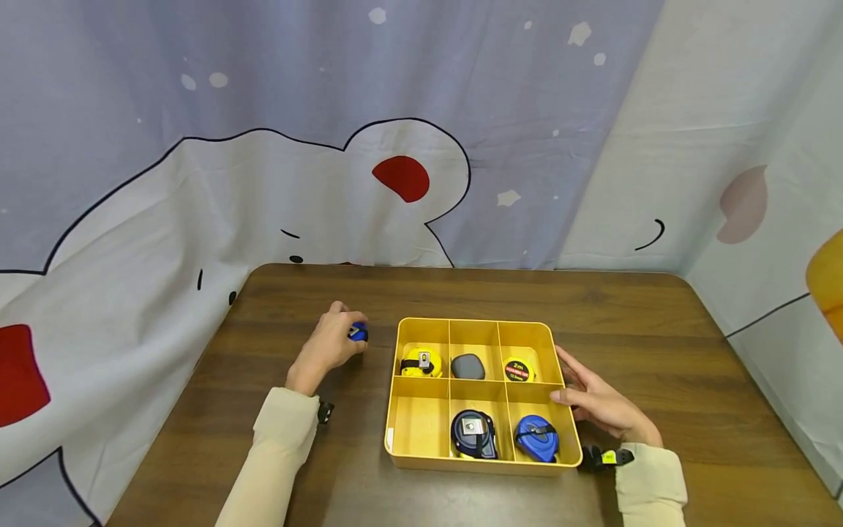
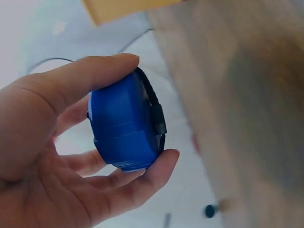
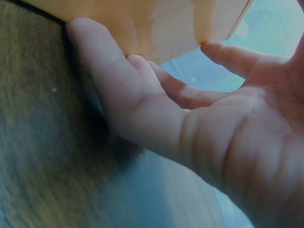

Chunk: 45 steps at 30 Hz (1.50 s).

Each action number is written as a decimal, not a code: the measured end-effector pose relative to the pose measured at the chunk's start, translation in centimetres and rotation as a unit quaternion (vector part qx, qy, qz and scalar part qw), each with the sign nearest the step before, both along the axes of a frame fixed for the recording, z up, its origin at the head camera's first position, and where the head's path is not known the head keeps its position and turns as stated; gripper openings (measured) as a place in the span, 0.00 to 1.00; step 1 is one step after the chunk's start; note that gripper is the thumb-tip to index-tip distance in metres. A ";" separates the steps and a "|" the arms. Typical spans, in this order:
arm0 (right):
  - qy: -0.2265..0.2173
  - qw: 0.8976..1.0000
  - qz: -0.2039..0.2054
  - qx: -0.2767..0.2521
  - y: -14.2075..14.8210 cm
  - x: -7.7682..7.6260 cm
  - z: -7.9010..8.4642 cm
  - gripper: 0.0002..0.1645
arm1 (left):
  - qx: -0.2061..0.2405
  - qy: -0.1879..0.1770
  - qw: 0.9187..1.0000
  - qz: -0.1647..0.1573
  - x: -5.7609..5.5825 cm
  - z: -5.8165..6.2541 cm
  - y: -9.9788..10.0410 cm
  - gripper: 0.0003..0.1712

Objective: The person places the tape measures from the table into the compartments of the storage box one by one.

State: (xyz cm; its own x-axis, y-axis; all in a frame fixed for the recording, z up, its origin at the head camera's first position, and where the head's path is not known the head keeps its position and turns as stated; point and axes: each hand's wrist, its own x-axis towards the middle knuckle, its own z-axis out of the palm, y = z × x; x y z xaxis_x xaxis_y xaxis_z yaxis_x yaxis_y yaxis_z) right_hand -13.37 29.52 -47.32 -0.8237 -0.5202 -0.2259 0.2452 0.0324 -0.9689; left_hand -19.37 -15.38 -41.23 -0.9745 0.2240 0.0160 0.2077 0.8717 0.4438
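Note:
My left hand (image 1: 331,342) holds a blue tape measure (image 2: 121,126) with a black wrist strap, the thumb on one side and fingertips on the other. It is left of a yellow divided box (image 1: 418,462). My right hand (image 1: 602,401) grips the box's right wall, thumb over the rim and fingers along the outside. In the box's back row are a yellow tape measure (image 1: 421,362), a grey rounded tape measure (image 1: 467,367) and a round yellow one (image 1: 519,369) marked 2m. The front row has a dark tape measure (image 1: 473,433) and another blue one (image 1: 536,438); its left compartment is bare.
The box stands on a brown wooden table (image 1: 658,351). Behind the table hangs a printed curtain (image 1: 296,197), which also runs along the left side. A pale wall covering (image 1: 777,307) lines the right side.

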 end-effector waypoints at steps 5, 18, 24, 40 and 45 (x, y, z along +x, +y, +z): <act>-0.001 1.000 0.000 -0.001 0.0 0.0 0.0 0.50 | 0.000 0.041 0.998 -0.037 1.9 1.8 0.9 0.22; 0.002 1.000 0.003 0.005 -0.1 -0.2 0.4 0.51 | 0.015 0.084 0.991 -0.105 6.6 3.6 3.2 0.22; -0.007 1.000 0.002 0.000 0.0 -0.2 0.2 0.50 | 0.014 0.081 0.986 -0.144 7.8 3.0 4.6 0.21; -0.010 1.000 0.002 -0.003 0.0 0.0 0.1 0.50 | -0.018 0.110 0.973 -0.201 9.4 1.5 6.8 0.19; -0.011 1.000 -0.001 -0.001 -0.1 0.0 0.0 0.50 | -0.020 0.117 0.969 -0.215 9.8 1.4 7.4 0.18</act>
State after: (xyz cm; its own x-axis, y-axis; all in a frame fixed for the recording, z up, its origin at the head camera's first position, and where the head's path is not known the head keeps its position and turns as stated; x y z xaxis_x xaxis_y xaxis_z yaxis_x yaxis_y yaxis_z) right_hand -13.36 29.43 -47.30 -0.8188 -0.5199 -0.2433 0.2672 0.0299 -0.9632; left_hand -9.57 -8.00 -39.81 -0.7610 0.6144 0.2082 0.6473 0.6975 0.3076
